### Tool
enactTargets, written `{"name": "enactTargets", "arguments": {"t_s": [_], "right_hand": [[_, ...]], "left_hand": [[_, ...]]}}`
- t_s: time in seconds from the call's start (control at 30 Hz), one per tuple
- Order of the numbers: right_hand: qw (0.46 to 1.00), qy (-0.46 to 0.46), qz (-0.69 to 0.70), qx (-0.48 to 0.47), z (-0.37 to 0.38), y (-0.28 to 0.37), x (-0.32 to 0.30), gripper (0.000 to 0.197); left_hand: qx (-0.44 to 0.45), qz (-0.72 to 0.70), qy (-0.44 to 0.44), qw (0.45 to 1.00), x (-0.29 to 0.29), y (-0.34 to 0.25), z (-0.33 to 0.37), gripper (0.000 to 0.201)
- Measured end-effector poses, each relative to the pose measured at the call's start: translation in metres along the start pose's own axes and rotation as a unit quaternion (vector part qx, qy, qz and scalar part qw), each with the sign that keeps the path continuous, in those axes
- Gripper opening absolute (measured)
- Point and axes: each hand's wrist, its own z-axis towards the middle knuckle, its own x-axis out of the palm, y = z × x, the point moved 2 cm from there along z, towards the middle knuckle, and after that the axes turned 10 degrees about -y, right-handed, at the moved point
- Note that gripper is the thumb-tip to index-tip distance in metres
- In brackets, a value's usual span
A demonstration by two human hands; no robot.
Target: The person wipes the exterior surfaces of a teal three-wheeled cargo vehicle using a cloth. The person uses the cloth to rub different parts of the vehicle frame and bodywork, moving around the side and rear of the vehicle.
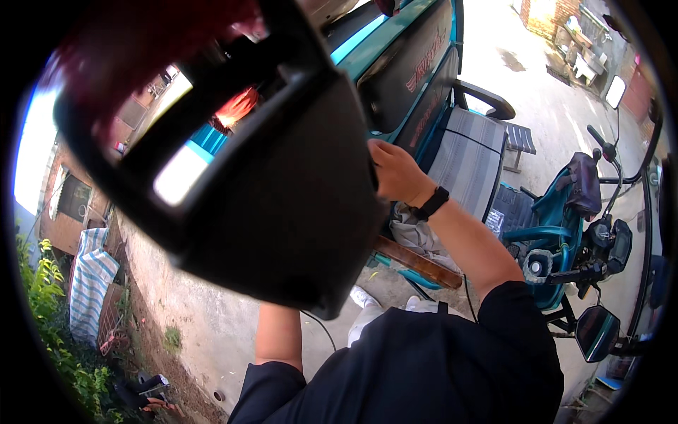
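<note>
The right hand (399, 172) grips the side of a bulky black frame (282, 191) raised up close, probably to steady its weight; the frame hides the left hand, whose hold I cannot tell; beyond stands a teal tricycle (551, 205) with a striped seat (459, 166)

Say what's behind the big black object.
Through an opening in the black object, a red-orange thing and a teal panel show. The left forearm runs up behind it; the left hand is covered and cannot be seen.
</note>
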Motion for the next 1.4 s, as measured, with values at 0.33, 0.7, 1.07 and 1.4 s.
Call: {"name": "enactTargets", "arguments": {"t_s": [0.33,0.7,1.07,1.4], "right_hand": [[0.992,0.123,-0.028,0.008,-0.015,-0.004,0.023,0.023],[0.961,-0.131,0.04,0.241,0.052,-0.052,-0.003,0.064],[0.941,-0.111,0.188,0.259,0.085,-0.007,-0.01,0.08],[0.857,-0.251,0.035,0.448,0.088,-0.085,0.048,0.031]], "left_hand": [[0.049,0.054,-0.014,0.997,-0.006,0.012,-0.003,0.098],[0.045,0.055,-0.03,0.997,-0.007,0.001,-0.006,0.101],[0.039,0.088,-0.012,0.995,-0.016,0.007,-0.004,0.1],[0.038,0.061,-0.031,0.997,-0.005,-0.002,-0.006,0.102]]}}
